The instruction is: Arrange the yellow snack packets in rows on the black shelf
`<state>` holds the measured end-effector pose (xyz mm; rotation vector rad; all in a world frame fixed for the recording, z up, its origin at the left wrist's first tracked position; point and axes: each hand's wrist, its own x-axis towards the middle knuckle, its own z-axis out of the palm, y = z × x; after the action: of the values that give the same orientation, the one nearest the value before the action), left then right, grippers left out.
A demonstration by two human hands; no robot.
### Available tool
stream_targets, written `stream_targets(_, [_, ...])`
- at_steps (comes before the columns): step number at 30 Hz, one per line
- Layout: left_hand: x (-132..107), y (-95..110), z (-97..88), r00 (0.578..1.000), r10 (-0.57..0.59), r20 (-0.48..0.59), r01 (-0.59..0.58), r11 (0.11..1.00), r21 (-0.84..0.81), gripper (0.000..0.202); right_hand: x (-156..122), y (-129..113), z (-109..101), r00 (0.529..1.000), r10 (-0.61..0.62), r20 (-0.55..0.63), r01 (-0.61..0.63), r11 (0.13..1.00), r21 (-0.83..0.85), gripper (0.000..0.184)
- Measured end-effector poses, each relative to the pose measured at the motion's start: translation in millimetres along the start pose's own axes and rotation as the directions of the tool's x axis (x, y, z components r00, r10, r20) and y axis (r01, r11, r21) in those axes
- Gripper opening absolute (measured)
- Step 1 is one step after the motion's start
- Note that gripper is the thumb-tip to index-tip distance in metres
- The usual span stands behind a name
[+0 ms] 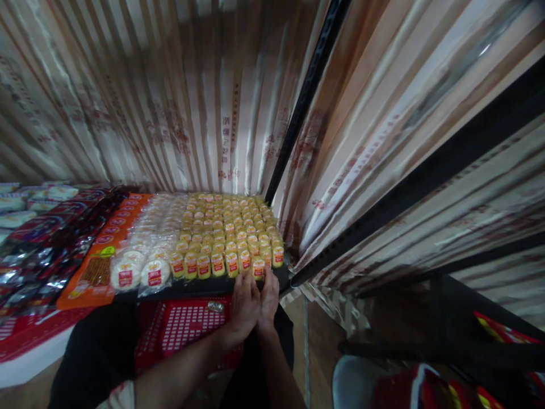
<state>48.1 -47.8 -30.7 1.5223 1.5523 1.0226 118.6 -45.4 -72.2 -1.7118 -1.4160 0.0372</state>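
Note:
My left hand (246, 300) and my right hand (268, 296) are close together at the front edge of the black shelf (153, 292). Between their fingertips is a small yellow wrapped cake (258, 268) with a red and white label, held slightly in front of the others. Behind it, tight rows of matching yellow wrapped cakes (217, 264) run back toward the curtain. To their left lie clear packs of round white cakes (154, 275). The fingers' undersides are hidden from me.
An orange snack bag (91, 264) and dark shiny packets (46, 233) lie farther left. Below the shelf stands a red plastic basket (191, 324). A black metal post (306, 91) and printed plastic sheeting (204, 102) rise behind. At lower right is a white stool (355, 380).

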Motion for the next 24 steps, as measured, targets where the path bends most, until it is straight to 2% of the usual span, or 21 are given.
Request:
stream_targets(12, [0.6, 3.8, -7.2, 1.000, -0.003, 0.028, 0.001, 0.996, 0.088, 0.037, 4.0, -9.2, -0.8, 1.000, 0.029, 0.010, -0.029, 0.998, 0.047, 0.045])
stream_targets(16, [0.9, 1.9, -8.9, 0.999, -0.002, 0.052, -0.004, 0.994, 0.109, 0.037, 2.9, -8.9, -0.1, 0.999, 0.035, -0.022, -0.034, 0.997, 0.074, 0.039])
stream_targets(24, [0.7, -5.0, -10.1, 1.000, 0.018, 0.004, -0.019, 0.985, 0.172, 0.037, 4.5, -11.2, 1.1, 0.999, 0.036, -0.039, -0.034, 0.999, 0.034, 0.037])
